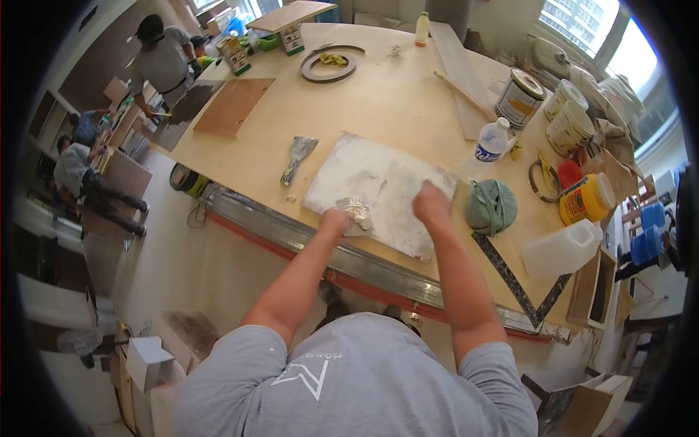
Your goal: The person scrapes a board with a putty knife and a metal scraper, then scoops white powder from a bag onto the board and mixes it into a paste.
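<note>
A white-smeared board [382,178] lies flat on the wooden table in front of me. Over its near left part, my left hand [335,221] is closed around what looks like a putty knife [362,231]. A lump of pale putty [358,210] sits on that blade. My right hand [432,202] is closed in a fist above the right side of the board; whatever it may hold is hidden. A second putty knife [300,154], with a stained blade, rests on the table left of the board. Just right of my right hand is a ball of green twine [491,207].
On the right stand a water bottle [492,142], a paint can [520,99], a yellow tub [587,199], a white jug [564,249] and a black carpenter's square [526,295]. A brown panel [234,107] lies far left. Another person [164,62] works beyond that corner.
</note>
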{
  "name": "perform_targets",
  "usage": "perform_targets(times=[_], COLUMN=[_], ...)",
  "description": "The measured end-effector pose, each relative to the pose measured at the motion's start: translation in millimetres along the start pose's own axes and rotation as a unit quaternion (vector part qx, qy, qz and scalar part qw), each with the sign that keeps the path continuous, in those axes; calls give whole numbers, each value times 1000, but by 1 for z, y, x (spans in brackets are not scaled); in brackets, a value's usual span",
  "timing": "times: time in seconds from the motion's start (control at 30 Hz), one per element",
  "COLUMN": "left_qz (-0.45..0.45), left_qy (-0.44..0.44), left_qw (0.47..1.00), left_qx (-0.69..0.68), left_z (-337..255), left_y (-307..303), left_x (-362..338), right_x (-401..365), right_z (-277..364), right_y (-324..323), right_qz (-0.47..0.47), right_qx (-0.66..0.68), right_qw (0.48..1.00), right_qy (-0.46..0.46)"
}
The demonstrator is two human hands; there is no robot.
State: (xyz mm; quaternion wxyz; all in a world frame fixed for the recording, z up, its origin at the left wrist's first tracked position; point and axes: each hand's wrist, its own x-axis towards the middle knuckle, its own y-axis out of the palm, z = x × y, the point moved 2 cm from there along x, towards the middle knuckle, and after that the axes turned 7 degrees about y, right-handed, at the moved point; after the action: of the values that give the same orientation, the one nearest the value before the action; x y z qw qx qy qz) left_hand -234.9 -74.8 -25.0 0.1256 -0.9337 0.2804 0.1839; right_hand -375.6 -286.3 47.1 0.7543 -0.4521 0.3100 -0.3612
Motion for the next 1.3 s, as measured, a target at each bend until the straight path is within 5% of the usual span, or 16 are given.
perform_targets(times=[0.13, 0.2, 0.23, 0.4, 0.5, 0.6, 0.63, 0.67, 0.73, 0.8, 0.87, 1.0, 1.07, 1.13, 1.23, 1.3], left_qz=[-21, 17, -68, -23, -22, -75, -81, -52, 12, 79, 60, -66, 0, 26, -81, -175], left_qy=[-71, 125, 72, 103, 102, 66, 54, 105, 161, 170, 132, -62, 127, 155, -25, -5], left_qw=[986, 915, 952, 936, 946, 980, 983, 971, 938, 903, 963, 988, 991, 987, 975, 982], left_qx=[148, 383, 288, 337, 306, 174, 157, 210, 306, 387, 229, -125, -43, -25, -207, -73], left_z=[31, 56, 20, 46, 15, 56, 46, 65, 88, 90, 59, 38, 92, 100, 90, 88], left_y=[-10, -2, 11, 44, 26, 37, 32, 42, 52, 37, -28, -139, -190, -250, -360, -431], left_x=[16, 34, -3, 18, -15, 10, -2, 16, 37, 40, -8, -70, -30, -30, -74, -92], right_x=[13, 11, -8, -60, -34, -47, -44, -37, -22, -24, -71, -110, -102, -115, -133, -164], right_z=[-18, -11, 6, 43, -9, 0, 1, -3, 4, 37, 98, 180, 195, 225, 261, 303], right_y=[10, 47, 45, 27, 41, 42, 54, 62, 67, 63, 32, 41, 83, 103, 154, 168], right_qz=[8, -15, -12, 80, -78, 83, 81, 80, 97, 150, 234, 307, 333, 390, 395, 370], right_qx=[-101, -113, -97, -85, -93, -158, -125, -91, -3, 128, 295, 423, 470, 487, 467, 446], right_qw=[992, 981, 984, 973, 941, 960, 945, 925, 929, 941, 921, 851, 816, 781, 791, 815], right_qy=[-71, -156, -146, -198, -316, -216, -293, -361, -357, -274, -99, -53, -50, -5, 2, -4])
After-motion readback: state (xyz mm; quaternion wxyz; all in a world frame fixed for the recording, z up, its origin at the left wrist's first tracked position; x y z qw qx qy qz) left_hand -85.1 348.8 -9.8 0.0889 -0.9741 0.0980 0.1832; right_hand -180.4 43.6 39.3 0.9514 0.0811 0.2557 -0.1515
